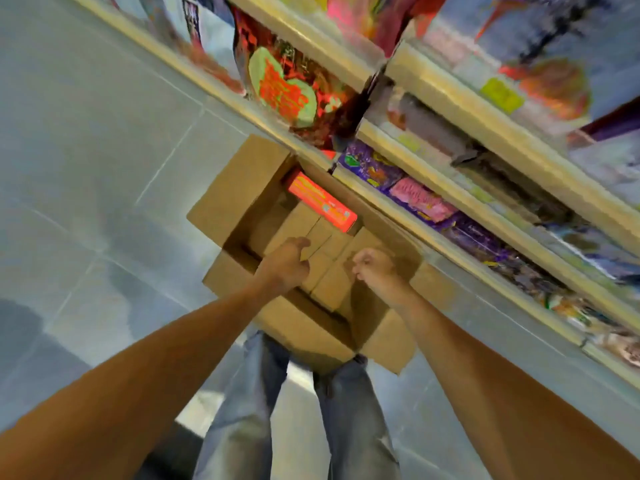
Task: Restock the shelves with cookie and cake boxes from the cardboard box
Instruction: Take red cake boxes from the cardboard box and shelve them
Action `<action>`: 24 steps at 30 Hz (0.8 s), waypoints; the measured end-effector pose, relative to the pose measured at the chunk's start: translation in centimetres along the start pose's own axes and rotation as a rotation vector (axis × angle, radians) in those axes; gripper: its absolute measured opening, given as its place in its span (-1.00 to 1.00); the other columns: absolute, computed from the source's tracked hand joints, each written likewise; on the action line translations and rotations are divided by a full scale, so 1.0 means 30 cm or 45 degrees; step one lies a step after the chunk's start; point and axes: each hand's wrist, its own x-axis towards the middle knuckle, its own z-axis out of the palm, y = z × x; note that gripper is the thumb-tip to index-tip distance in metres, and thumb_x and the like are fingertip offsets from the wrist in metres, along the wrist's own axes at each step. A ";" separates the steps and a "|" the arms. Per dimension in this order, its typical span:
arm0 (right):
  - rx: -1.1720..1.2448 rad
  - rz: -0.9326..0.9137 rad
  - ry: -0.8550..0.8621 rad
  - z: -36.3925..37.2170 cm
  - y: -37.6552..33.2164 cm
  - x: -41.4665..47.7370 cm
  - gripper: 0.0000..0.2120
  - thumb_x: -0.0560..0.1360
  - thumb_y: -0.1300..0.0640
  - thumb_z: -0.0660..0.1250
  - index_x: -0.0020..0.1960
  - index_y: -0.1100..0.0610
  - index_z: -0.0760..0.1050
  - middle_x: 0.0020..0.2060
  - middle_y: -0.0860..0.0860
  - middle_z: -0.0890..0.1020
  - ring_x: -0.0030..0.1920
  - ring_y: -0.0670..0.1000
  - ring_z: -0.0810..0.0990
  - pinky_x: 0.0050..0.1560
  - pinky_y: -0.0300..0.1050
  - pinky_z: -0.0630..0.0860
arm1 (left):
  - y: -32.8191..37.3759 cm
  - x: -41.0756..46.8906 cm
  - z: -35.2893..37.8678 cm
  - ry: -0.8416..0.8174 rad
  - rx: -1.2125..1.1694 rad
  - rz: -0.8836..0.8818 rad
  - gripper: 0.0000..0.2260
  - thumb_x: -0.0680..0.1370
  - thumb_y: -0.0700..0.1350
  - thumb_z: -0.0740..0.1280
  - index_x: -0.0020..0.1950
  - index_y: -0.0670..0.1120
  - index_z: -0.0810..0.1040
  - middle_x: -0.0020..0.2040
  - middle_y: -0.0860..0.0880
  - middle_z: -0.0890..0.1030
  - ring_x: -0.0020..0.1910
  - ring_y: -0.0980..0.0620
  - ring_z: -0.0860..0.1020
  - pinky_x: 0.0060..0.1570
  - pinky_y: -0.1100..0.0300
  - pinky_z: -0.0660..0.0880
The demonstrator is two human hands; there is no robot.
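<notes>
An open cardboard box (239, 188) stands on the floor against the bottom shelf, flaps spread outward. Inside it lie several plain brown cartons (329, 285) and one red box (322, 200) along the far wall. Both my arms reach down into it. My left hand (289, 263) has its fingers curled over the edge of a brown carton in the middle. My right hand (372, 265) is balled into a fist just right of it, near the box's right wall, with nothing visible in it.
Shelves (460, 199) run diagonally on the right, stocked with purple and pink packs (415, 195) low down and a red pack with a green heart (284, 84) higher. Grey tiled floor (86, 168) spreads to the left. My legs in jeans (346, 410) stand behind the box.
</notes>
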 end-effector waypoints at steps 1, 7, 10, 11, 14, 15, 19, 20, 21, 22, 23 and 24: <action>-0.019 0.002 0.003 0.013 0.002 0.048 -0.76 0.45 0.37 0.19 -0.28 0.08 0.43 -0.28 0.02 0.52 -0.21 0.03 0.50 -0.23 -0.14 0.41 | -0.011 0.031 0.013 0.007 -0.016 -0.003 -0.57 0.55 -0.22 0.22 0.43 -0.11 0.30 0.41 -0.10 0.33 0.36 -0.10 0.38 0.34 0.10 0.33; -0.238 -0.111 -0.019 0.157 0.077 0.471 -0.83 0.51 0.26 0.24 0.09 0.25 0.47 -0.08 0.07 0.57 -0.04 0.05 0.53 -0.34 -0.49 0.31 | -0.143 0.358 0.172 0.068 -0.036 0.031 -0.41 0.53 -0.24 0.27 0.52 -0.14 0.12 0.49 -0.11 0.22 0.47 -0.08 0.22 0.44 0.14 0.18; -0.352 -0.194 0.038 0.226 0.084 0.663 -0.67 0.48 0.10 0.29 0.19 0.22 0.41 0.05 0.14 0.55 0.08 0.12 0.52 0.05 -0.15 0.47 | -0.208 0.533 0.219 0.081 0.057 0.040 -0.36 0.53 -0.25 0.26 0.54 -0.10 0.04 0.55 -0.05 0.11 0.52 -0.04 0.11 0.46 0.14 0.09; -0.394 -0.248 0.089 0.243 0.092 0.733 -0.58 0.44 0.05 0.29 0.24 0.21 0.39 0.10 0.15 0.52 0.14 0.13 0.49 0.16 -0.02 0.46 | -0.228 0.593 0.236 0.081 0.077 0.034 -0.36 0.53 -0.25 0.25 0.54 -0.09 0.03 0.55 -0.05 0.09 0.53 -0.05 0.09 0.47 0.13 0.08; -0.523 -0.302 0.183 0.276 0.081 0.872 -0.41 0.38 0.04 0.30 0.35 0.22 0.29 0.24 0.21 0.42 0.22 0.23 0.45 0.21 0.15 0.45 | -0.271 0.726 0.290 0.098 0.072 0.044 -0.38 0.54 -0.21 0.25 0.54 -0.10 0.05 0.55 -0.07 0.12 0.52 -0.06 0.11 0.47 0.13 0.08; -0.592 -0.315 0.206 0.280 0.076 0.900 -0.38 0.42 0.06 0.33 0.40 0.22 0.22 0.29 0.20 0.37 0.26 0.23 0.42 0.23 0.13 0.44 | -0.280 0.755 0.308 0.112 0.058 0.047 -0.39 0.54 -0.21 0.25 0.53 -0.10 0.06 0.54 -0.07 0.13 0.51 -0.07 0.14 0.46 0.12 0.11; -0.920 -0.303 0.289 0.314 0.119 1.031 -0.18 0.46 -0.03 0.37 0.50 0.24 -0.01 0.41 0.18 0.25 0.41 0.19 0.24 0.34 0.01 0.25 | -0.350 0.834 0.416 0.069 0.003 0.007 -0.40 0.54 -0.22 0.24 0.53 -0.09 0.08 0.54 -0.07 0.14 0.50 -0.07 0.16 0.45 0.12 0.15; -0.952 -0.274 0.313 0.327 0.129 1.048 -0.16 0.45 -0.03 0.39 0.50 0.25 -0.01 0.41 0.19 0.24 0.40 0.19 0.25 0.33 0.01 0.25 | -0.370 0.840 0.439 0.052 0.007 -0.002 -0.40 0.54 -0.23 0.24 0.53 -0.09 0.07 0.54 -0.07 0.13 0.50 -0.07 0.16 0.45 0.12 0.16; -0.975 -0.260 0.335 0.342 0.144 1.065 -0.18 0.44 -0.01 0.40 0.49 0.24 0.02 0.40 0.18 0.25 0.38 0.18 0.26 0.30 0.01 0.28 | -0.389 0.842 0.458 0.034 0.015 -0.010 -0.40 0.54 -0.23 0.24 0.53 -0.08 0.07 0.54 -0.07 0.13 0.50 -0.07 0.17 0.44 0.11 0.18; -0.971 -0.251 0.350 0.349 0.153 1.077 -0.23 0.44 0.01 0.40 0.47 0.23 0.06 0.38 0.18 0.26 0.37 0.17 0.28 0.27 0.01 0.32 | -0.406 0.843 0.473 0.024 0.020 -0.015 -0.40 0.54 -0.23 0.24 0.53 -0.08 0.08 0.53 -0.07 0.14 0.49 -0.08 0.18 0.43 0.10 0.21; -0.965 -0.262 0.357 0.350 0.159 1.085 -0.27 0.44 0.02 0.40 0.44 0.22 0.11 0.37 0.17 0.27 0.35 0.17 0.29 0.22 0.01 0.37 | -0.418 0.841 0.482 0.019 0.024 -0.020 -0.40 0.54 -0.23 0.25 0.53 -0.07 0.08 0.52 -0.07 0.15 0.48 -0.08 0.20 0.41 0.08 0.25; -0.967 -0.281 0.346 0.341 0.156 1.083 -0.29 0.44 0.01 0.41 0.42 0.22 0.14 0.35 0.16 0.28 0.34 0.16 0.30 0.18 0.01 0.41 | -0.426 0.837 0.483 0.018 0.011 -0.025 -0.40 0.54 -0.22 0.25 0.53 -0.07 0.09 0.51 -0.07 0.16 0.47 -0.09 0.22 0.40 0.06 0.28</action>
